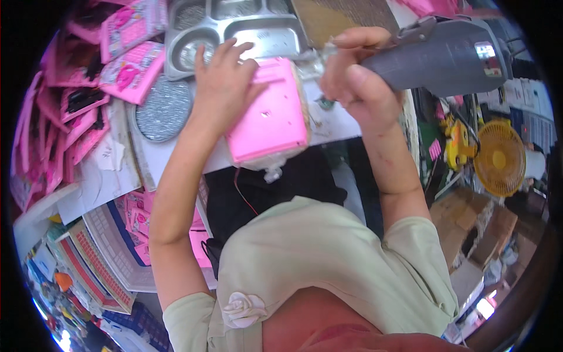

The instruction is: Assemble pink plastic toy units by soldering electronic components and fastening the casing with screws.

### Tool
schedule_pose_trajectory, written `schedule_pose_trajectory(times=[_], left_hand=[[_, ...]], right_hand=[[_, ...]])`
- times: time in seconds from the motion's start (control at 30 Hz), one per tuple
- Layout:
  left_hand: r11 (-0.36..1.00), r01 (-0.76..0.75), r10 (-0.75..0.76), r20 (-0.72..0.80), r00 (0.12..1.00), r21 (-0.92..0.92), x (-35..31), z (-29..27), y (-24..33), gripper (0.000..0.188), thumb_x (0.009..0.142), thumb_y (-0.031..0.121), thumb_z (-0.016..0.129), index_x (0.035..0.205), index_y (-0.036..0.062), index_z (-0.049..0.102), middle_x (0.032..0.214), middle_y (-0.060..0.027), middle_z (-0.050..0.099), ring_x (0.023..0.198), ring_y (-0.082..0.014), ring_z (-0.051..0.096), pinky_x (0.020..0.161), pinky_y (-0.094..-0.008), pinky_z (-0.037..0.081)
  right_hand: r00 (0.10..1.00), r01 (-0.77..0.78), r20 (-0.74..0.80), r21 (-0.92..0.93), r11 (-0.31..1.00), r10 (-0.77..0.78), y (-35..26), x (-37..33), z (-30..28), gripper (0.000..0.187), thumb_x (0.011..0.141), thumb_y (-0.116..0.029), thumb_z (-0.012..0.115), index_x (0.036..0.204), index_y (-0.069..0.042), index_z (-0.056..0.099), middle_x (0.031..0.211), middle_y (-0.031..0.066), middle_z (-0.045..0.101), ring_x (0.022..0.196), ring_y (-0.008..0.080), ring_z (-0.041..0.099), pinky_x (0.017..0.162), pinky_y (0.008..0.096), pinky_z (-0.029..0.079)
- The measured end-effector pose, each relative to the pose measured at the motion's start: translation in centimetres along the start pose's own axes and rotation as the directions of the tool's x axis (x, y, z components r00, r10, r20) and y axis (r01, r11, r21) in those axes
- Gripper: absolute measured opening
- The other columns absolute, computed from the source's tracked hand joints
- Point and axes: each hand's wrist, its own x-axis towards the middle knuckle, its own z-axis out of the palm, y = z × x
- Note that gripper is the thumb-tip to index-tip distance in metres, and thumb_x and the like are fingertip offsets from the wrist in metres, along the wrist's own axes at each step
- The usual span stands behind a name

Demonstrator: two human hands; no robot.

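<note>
A pink plastic case (272,120) lies on a clear plastic-wrapped pad at the table's front edge, small holes showing in its face. My left hand (226,79) rests on the case's left side, thumb on its face. The other fingers are spread towards a metal compartment tray (264,36), and the hand holds nothing. To the right of the case, my right hand (366,88) is wrapped round the narrow end of a grey electric screwdriver (437,61). The tool lies nearly level, with its front end hidden by my fingers.
Pink toy cases (132,70) are heaped at the left. A round dish of small metal pins or screws (164,108) sits below the tray. A plastic basket (111,234) with pink parts stands lower left. A yellow fan (499,158) and cardboard boxes (484,226) are at the right.
</note>
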Motion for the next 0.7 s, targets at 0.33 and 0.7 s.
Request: schedule_pose_trajectory(times=[0.33,0.7], left_hand=[[-0.037,0.546,-0.929,-0.173,-0.328,-0.837,-44.0,-9.8,-0.6,0.039,0.102,0.027,0.053,0.128,-0.0018,0.051,0.124,-0.0124,0.056,0.112,-0.0238,0.057,0.097,-0.0405,0.047],[0.176,0.787,-0.984,-0.106,0.141,-0.592,-31.5,-8.6,-2.7,0.017,0.097,0.013,0.064,0.104,-0.0017,0.066,0.092,-0.0059,0.065,0.079,-0.0138,0.059,0.068,-0.0261,0.048]], right_hand=[[0.976,0.013,-0.217,0.044,0.999,-0.003,-1.7,2.7,-4.2,0.036,0.091,-0.011,0.061,0.121,0.006,0.056,0.061,0.0021,0.048,0.05,0.0101,0.043,0.051,0.0289,0.04],[0.977,-0.055,-0.208,-0.044,0.998,0.045,0.8,4.5,-3.3,0.038,0.089,-0.015,0.066,0.12,0.005,0.055,0.066,0.002,0.05,0.052,0.0098,0.045,0.054,0.0283,0.041]])
